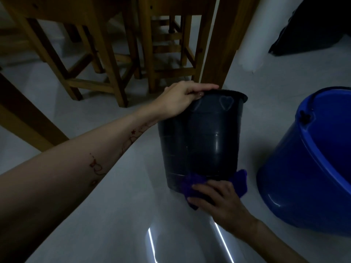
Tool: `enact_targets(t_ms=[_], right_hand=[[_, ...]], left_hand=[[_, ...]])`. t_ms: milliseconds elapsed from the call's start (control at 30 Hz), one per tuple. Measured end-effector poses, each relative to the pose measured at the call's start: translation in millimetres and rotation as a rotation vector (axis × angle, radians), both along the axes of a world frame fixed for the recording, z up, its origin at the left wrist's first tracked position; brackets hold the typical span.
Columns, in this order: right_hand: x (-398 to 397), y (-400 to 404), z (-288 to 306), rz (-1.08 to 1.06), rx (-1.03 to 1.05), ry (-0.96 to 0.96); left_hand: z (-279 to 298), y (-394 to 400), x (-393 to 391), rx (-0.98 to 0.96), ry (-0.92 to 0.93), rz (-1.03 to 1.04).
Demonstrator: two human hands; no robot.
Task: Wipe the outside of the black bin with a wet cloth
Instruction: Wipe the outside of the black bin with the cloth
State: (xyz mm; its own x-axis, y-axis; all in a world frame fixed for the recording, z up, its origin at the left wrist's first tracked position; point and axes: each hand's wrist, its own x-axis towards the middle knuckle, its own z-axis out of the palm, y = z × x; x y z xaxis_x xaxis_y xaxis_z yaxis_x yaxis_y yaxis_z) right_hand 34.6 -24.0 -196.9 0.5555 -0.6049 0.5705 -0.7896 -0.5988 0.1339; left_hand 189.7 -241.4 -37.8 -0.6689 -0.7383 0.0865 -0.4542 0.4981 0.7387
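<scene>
Fingers [212,188] spread flat, apparently pressing purple cloth [191,182] against black bin [199,141] base; left hand [182,99] grips rim.

You're over a pale glossy floor [106,215] in dim light, two bright streaks reflected near its bottom edge. Wooden stools [106,59] and a table leg [218,46] stand behind.

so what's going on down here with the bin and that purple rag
A person is wiping a black bin that stands on the floor. The left hand grips its rim to steady it, while the right hand presses a purple cloth against the bin's base, nearest the camera. A blue bucket sits on the right, with wooden furniture legs behind.
</scene>
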Motion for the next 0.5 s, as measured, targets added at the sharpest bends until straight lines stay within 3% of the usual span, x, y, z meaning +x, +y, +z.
enact_targets(t_ms=[167, 233, 367, 500], right_hand=[[-18.5, -29.6, 42.8, -0.331, -0.086, -0.460], [-24.6, -46.5, 52.8, -0.407, -0.100, -0.581], [-34.4, -91.4, 64.3, -0.523, -0.056, -0.704], [-26.0, -125.5, 81.2, -0.510, -0.040, -0.690]], left_hand=[[13.8, -5.3, 3.2, -0.221, -0.180, 0.035], [10.7, -13.8, 16.1, -0.186, -0.222, 0.028], [-5.6, -11.6, 23.3, -0.023, -0.001, -0.011], [-8.4, -9.7, 14.0, 0.017, 0.064, -0.008]])
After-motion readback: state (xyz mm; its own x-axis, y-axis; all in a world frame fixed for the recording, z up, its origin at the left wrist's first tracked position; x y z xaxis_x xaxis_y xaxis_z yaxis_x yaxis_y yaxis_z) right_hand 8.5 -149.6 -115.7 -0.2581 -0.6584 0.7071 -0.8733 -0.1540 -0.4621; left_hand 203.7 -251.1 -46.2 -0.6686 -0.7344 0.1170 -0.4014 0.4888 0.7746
